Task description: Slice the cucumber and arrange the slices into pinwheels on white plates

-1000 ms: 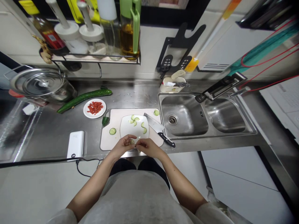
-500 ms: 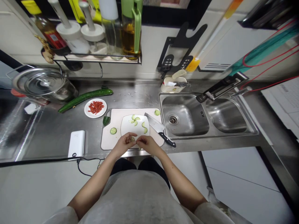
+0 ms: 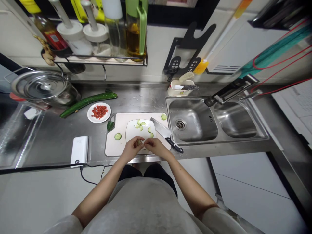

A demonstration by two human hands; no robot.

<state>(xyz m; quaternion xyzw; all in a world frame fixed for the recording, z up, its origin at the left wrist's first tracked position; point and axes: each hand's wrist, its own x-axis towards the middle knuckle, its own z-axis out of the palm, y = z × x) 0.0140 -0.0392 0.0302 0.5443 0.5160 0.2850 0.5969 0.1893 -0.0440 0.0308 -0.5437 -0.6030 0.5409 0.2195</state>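
Note:
My left hand and my right hand meet over the near edge of a white plate, fingertips pinched together on a small cucumber slice. The plate sits on a pale cutting board and carries several curved cucumber pieces. One round slice lies on the board left of the plate, another at the board's far right corner. A cleaver with a black handle rests on the board's right side, beside my right hand.
A whole cucumber, a small dish of red berries and a lidded steel pot stand at the back left. A white power bank lies left of the board. The double sink is on the right.
Both hands have edged slightly away from me, further over the plate, still pinching the cucumber slice between them. Nothing else has moved.

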